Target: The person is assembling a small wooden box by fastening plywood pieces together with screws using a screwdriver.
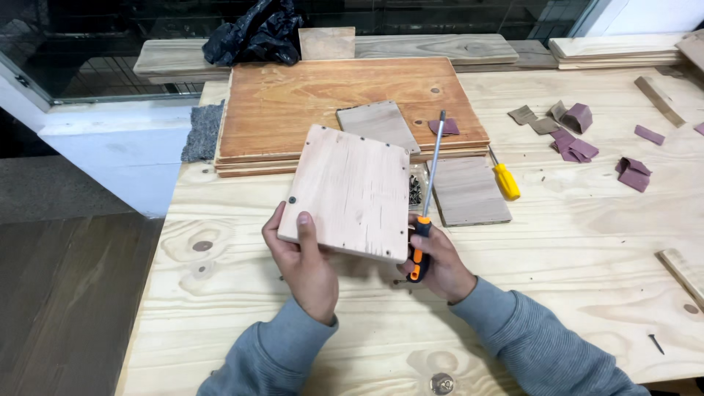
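Left hand grips the screwed wooden panel tilted above the workbench; right hand, beside the panel, clasps the screwdriver; advisable: steady panel firmly.

A single head-worn camera looks steeply down and forward over the pale knotty pine worktable, from close above its near edge. It faces the table's far edge, where a dark glass window runs behind it, with grey floor off its left side.
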